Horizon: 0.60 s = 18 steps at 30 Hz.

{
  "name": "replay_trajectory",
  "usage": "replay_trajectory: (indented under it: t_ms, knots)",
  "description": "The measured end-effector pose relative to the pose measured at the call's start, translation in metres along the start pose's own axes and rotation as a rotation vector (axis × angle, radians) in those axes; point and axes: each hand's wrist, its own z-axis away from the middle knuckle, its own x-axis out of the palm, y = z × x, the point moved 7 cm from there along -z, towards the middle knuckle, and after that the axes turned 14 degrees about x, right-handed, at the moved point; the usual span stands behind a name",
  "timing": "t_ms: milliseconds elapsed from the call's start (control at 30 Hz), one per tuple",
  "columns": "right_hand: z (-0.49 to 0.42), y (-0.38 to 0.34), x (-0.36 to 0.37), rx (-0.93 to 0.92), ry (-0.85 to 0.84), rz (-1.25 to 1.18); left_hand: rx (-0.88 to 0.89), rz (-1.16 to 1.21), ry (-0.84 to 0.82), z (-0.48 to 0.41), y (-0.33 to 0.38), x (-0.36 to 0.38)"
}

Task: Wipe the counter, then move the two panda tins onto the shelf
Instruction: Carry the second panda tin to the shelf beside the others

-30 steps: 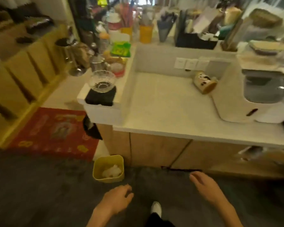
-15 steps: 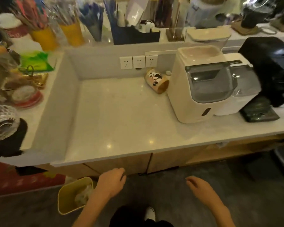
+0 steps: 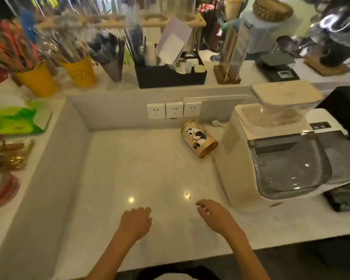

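One panda tin [image 3: 198, 138], gold with a black-and-white panda on it, lies tilted on its side at the back of the white marble counter [image 3: 141, 174], just below the wall sockets and beside the white machine. A second tin is not in sight. My left hand [image 3: 135, 221] hovers over the counter's front part, fingers loosely curled, holding nothing. My right hand [image 3: 214, 215] hangs a little to its right with fingers apart and empty. Both hands are well short of the tin. No cloth is visible.
A white machine with a smoky clear front [image 3: 275, 154] fills the counter's right side, a black scale [image 3: 343, 197] beside it. The raised shelf [image 3: 190, 85] behind carries yellow cups [image 3: 77, 71], a black organiser [image 3: 170, 75] and jars. A green packet [image 3: 16, 120] lies on the left ledge.
The view has closed in on the counter. Both hands rose from below the counter's edge to over its front part. The floor and the yellow bin have dropped out of sight.
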Motion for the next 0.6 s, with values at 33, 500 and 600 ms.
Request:
replay_trajectory:
  t_ms: [33,500,600]
  knots:
    - [-0.013,-0.008,-0.013,0.001,0.027,0.031,-0.007,-0.017,-0.026,-0.012,-0.003,-0.007]
    - [-0.263,-0.100,-0.166,0.188,0.298,0.144,0.000,0.554,0.097,-0.241,0.022,-0.119]
    - [-0.299,-0.093,-0.158,0.288,0.153,0.067,0.155,1.041,0.174,-0.269,0.046,-0.131]
